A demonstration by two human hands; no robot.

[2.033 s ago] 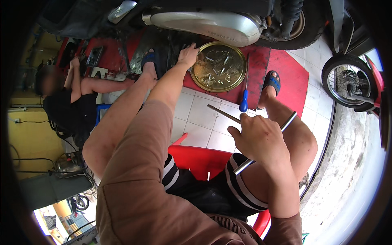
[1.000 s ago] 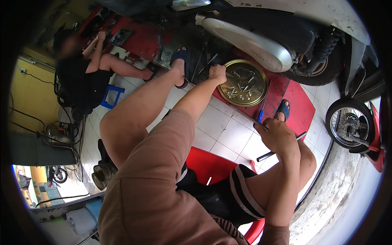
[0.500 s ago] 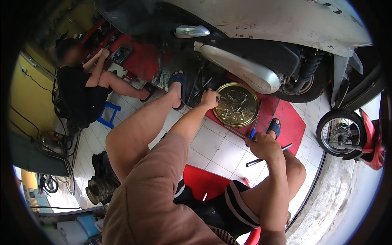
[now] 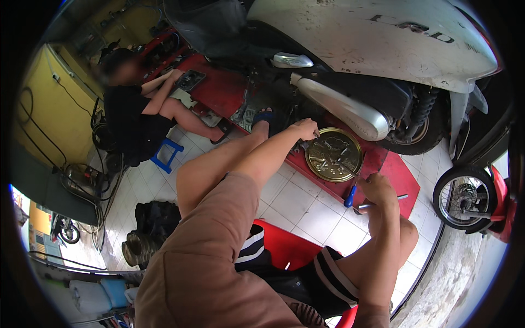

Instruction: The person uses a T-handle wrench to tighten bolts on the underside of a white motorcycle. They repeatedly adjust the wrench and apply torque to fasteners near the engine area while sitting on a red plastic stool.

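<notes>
My left hand (image 4: 307, 129) is at the upper left rim of a round gold metal tray (image 4: 310, 158). Its fingers are drawn together; whatever they hold, if anything, is too small to make out. Several small metal parts (image 4: 334, 163), bolt-like in shape, lie in the tray. My right hand (image 4: 379, 190) is closed round a silver metal bar (image 4: 401, 198), which sticks out on both sides below the fist, to the right of the tray. Beside this hand, at the edge of the red platform (image 4: 409, 183), is a screwdriver with a blue handle (image 4: 350, 197).
Above the tray is a silver and black scooter (image 4: 339, 104) with its rear wheel at the right. On the left, another person (image 4: 128, 109) sits on a blue stool (image 4: 167, 154). A red motorbike's wheel (image 4: 464, 188) stands at the right, near the wall. Dark hoses run along the left.
The view has shifted, so the scene sits further right and lower. My left hand has moved off the tray's inner edge to its upper left rim. My right hand still grips the bar.
</notes>
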